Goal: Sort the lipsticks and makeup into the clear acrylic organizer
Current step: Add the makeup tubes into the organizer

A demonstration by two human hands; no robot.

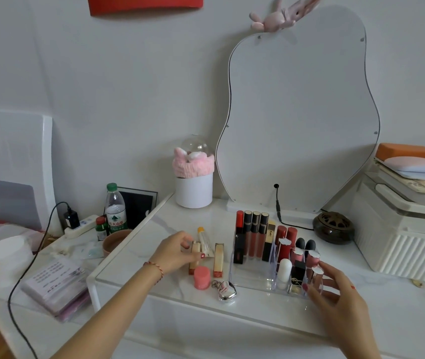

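Note:
A clear acrylic organizer [251, 277] stands on the white vanity, with several lip glosses and lipsticks upright in its compartments. My right hand [338, 296] rests against its front right corner, fingers spread around a pink-capped tube [316, 278] in the front slot. My left hand [177, 251] pinches a beige lipstick tube [194, 257] lying on the table left of the organizer. Beside it lie a white tube with an orange cap [204, 242], a gold-and-red boxed lipstick [218, 260], a pink round jar [202, 277] and a silver heart-shaped case [226, 291].
A wavy mirror [299, 112] leans at the back with a black cable [278, 203]. A dark round burner [333, 228] and a white ribbed box [403, 247] stand to the right. A white pot [193, 189], a water bottle [115, 208] and a brown bowl [115, 242] are to the left.

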